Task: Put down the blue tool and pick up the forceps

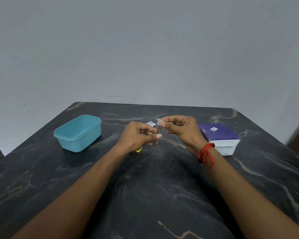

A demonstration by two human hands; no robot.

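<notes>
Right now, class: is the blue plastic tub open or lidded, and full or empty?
Open and empty: the blue plastic tub stands upright with no lid, and only bare blue floor shows inside.

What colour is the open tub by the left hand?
Light blue; the tub shows clearly in the head view, beside the left hand.

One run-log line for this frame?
left hand: grips thin dark tool | right hand: pinches pale strip | table: blue tub, purple box
</notes>
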